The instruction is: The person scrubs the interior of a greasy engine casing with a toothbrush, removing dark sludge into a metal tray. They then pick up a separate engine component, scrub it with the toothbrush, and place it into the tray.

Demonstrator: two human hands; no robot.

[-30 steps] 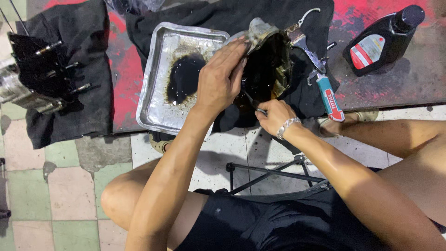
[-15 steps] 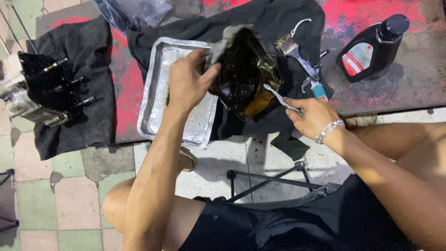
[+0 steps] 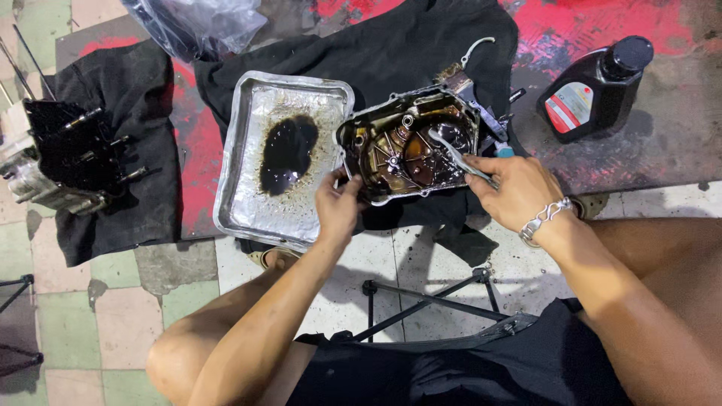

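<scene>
both hands work at the near edge of the low worktop (image 3: 662,143). left hand (image 3: 336,207) pinches the near-left rim of the engine cover (image 3: 410,143), fingers clamped on its flange. right hand (image 3: 511,188) is closed around a thin metal tool (image 3: 451,154), whose tip reaches into the cover's hollow. a chain bracelet (image 3: 545,218) sits on the right wrist.

the engine cover lies open side up on a black cloth (image 3: 406,53), just right of the metal tray (image 3: 248,113) and touching or very near its edge. judged: cast metal, rigid and fairly heavy; the inside is coated in brown oil and will be slippery. the rim flange looks the safest place to take hold, since the wet interior offers poor purchase.

the tray holds a dark pool of oil (image 3: 284,154). beyond the cover, a handled tool (image 3: 470,86) lies partly hidden on the cloth. to the right stands a black oil bottle (image 3: 594,86), upright and capped. far left, a dark engine part with studs (image 3: 68,154) rests on a second black cloth (image 3: 143,98). a clear plastic bag (image 3: 203,22) lies at the far edge.
</scene>
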